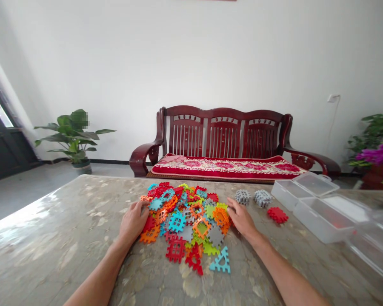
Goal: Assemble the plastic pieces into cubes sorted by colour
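A heap of flat plastic interlocking tiles [187,216] in red, orange, blue, green and grey lies on the marbled table [67,238]. My left hand [133,221] rests palm down at the heap's left edge, fingers touching the tiles. At the right edge of the heap my right hand [241,217] lies flat, fingertips against an orange tile [221,216]. Neither hand grips anything. A teal triangle tile [221,262] lies at the near side. Two grey tile stacks [252,197] and a red tile stack [277,214] sit apart to the right.
Open clear plastic boxes [319,208] stand at the table's right side. Behind the table is a dark red wooden bench [223,144] with a floral cushion. Potted plants stand at the far left [73,136] and far right [378,148].
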`<state>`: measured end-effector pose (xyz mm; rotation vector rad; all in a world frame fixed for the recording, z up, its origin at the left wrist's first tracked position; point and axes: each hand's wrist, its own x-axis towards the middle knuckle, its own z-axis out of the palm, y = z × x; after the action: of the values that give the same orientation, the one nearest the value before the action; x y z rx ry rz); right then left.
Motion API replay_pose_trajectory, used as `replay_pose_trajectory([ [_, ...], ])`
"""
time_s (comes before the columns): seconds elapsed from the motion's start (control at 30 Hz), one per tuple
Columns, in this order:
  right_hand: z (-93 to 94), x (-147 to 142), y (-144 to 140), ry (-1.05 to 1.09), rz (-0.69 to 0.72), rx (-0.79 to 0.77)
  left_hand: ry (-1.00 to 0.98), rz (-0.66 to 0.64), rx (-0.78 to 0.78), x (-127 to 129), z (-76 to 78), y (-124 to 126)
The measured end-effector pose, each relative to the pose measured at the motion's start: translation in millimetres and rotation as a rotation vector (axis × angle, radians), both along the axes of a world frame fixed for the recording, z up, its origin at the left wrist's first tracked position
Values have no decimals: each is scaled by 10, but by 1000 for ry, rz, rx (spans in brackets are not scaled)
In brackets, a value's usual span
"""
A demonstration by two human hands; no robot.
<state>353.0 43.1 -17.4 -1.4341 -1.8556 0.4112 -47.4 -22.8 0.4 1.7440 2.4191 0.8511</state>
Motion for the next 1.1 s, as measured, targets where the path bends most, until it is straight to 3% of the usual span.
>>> replay_pose_trajectory([
  [0.3, 80, -56, -89, 68, -88, 50, 7, -2, -2, 5, 1, -2],
  [0.73, 133, -25, -113, 355, -57, 230, 8, -6, 0, -33, -62, 30],
  [0.9, -11, 12, -61, 412, 73, 150, 8, -5, 2, -39, -62, 30],
  [1.1, -43, 65, -76, 361, -46, 63, 4, -7, -4, -41, -65, 33],
])
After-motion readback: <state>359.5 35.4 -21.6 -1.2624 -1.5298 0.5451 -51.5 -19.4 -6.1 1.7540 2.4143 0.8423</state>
